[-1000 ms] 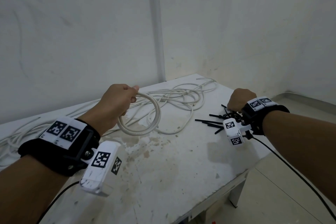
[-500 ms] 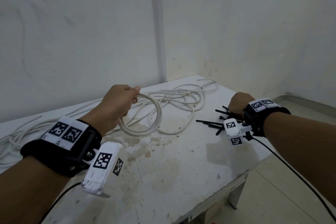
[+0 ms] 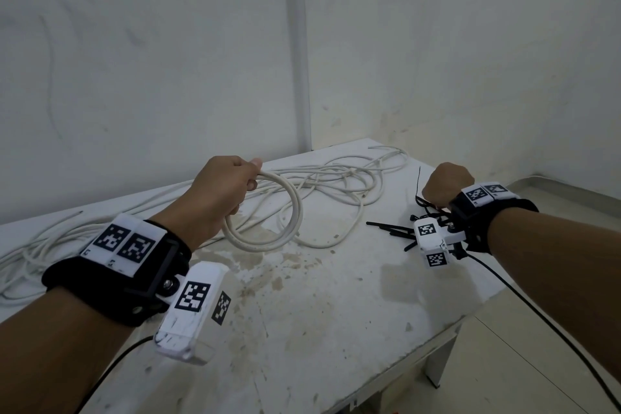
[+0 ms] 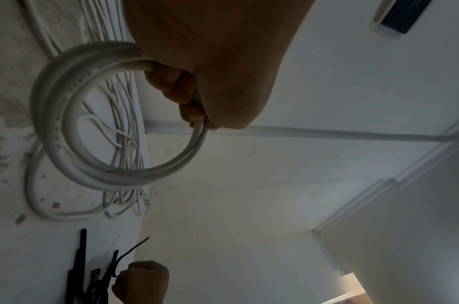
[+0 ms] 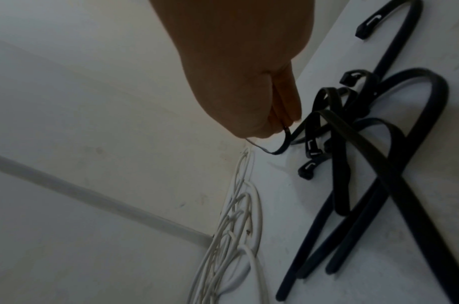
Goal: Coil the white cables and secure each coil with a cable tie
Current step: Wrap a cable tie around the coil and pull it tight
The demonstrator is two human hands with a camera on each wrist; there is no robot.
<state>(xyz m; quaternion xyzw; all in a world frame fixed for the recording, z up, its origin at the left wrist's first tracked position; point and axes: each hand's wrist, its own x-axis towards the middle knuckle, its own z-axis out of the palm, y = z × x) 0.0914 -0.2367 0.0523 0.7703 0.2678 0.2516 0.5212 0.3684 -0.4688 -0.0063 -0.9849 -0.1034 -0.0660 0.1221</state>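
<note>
A stained white table (image 3: 336, 312) stood in the corner, loose white cables (image 3: 353, 185) sprawled along its far side. The left hand (image 3: 215, 191) gripped a coil (image 3: 268, 235) just above it — the right hand (image 3: 443, 185) pinched one cable tie (image 5: 288, 142) from the black pile (image 5: 366, 164).

The worktop (image 3: 336, 312) stands in a corner, walls behind it and to its right. A coil of cable (image 3: 268, 215) hangs from the left hand (image 3: 218, 191) above the worktop's middle. Loose cables (image 3: 342, 185) sprawl behind the coil and trail along the left rear edge. Cable ties (image 3: 393, 228) lie heaped at the right edge, under the right hand (image 3: 445, 183).
</note>
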